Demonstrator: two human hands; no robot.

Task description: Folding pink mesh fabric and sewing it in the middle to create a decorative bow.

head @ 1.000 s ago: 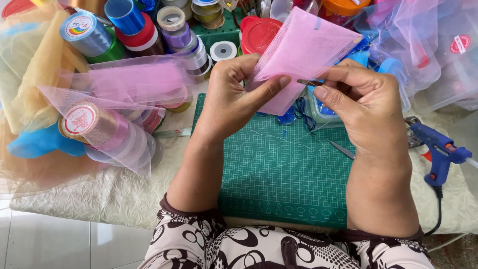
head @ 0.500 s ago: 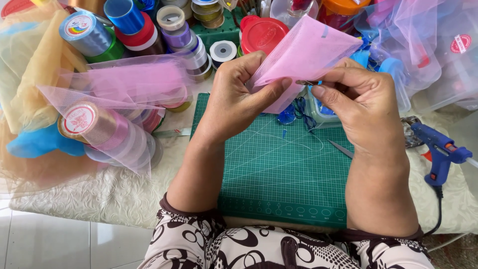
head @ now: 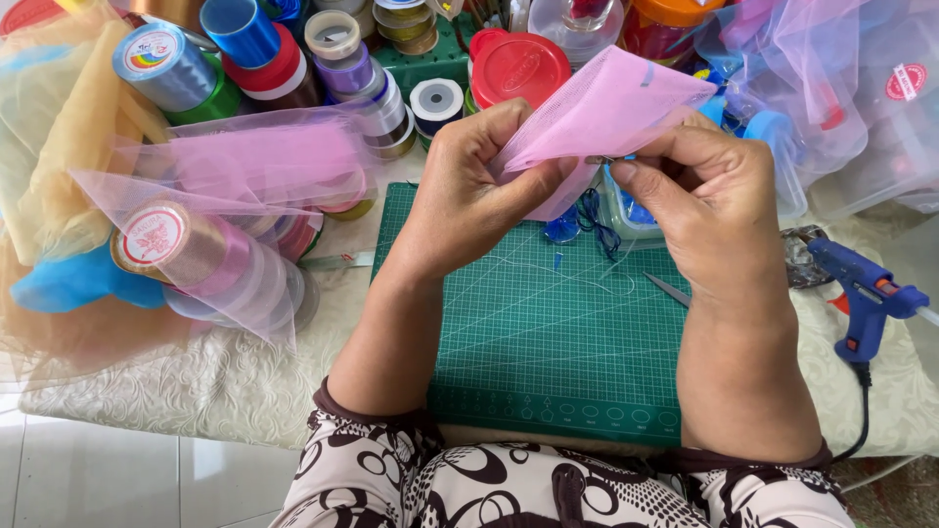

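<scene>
A folded piece of sheer pink fabric is held up above the green cutting mat. My left hand pinches its lower left edge between thumb and fingers. My right hand grips the fabric's lower right part, thumb pointing left; a thin needle-like tip seems to sit at its fingertips but is mostly hidden. Blue thread dangles below the fabric onto the mat.
Ribbon spools and pink and orange tulle pile up at the left. Tape rolls, a red lid and jars stand behind. A blue glue gun lies at the right beside clear plastic bags. Scissors peek from under my right wrist.
Both hands have tilted the pink fabric flatter and a little to the right; my right hand's fingers have closed further over its edge.
</scene>
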